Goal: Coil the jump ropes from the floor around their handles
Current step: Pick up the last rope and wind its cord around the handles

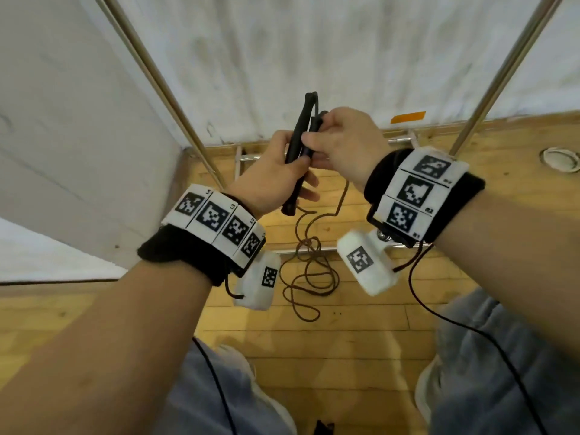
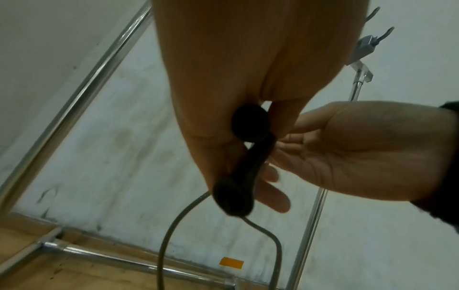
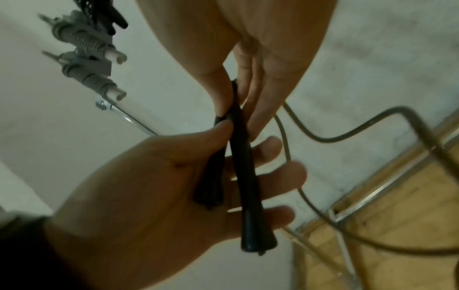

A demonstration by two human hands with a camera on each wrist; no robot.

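Observation:
Two black jump-rope handles (image 1: 301, 146) stand side by side, roughly upright, between my hands at chest height. My left hand (image 1: 282, 174) wraps around their lower part, thumb across the front. My right hand (image 1: 329, 142) pinches them higher up from the right. The right wrist view shows both handles (image 3: 246, 186) lying in the left palm (image 3: 161, 196), with my right fingers (image 3: 263, 102) pinching the upper end. The brown rope (image 1: 309, 265) hangs from the handles in loose loops down to the wooden floor. In the left wrist view the handles (image 2: 248, 157) appear end-on, and the rope (image 2: 171, 231) trails below.
Slanted metal frame poles (image 1: 163, 83) (image 1: 489, 98) rise on both sides against white walls. A floor bar (image 1: 248, 157) runs along the wall base near an orange tape mark (image 1: 408, 117). My legs and shoes (image 1: 489, 356) stand on the wood floor. Spring pegs (image 3: 91, 49) jut out overhead.

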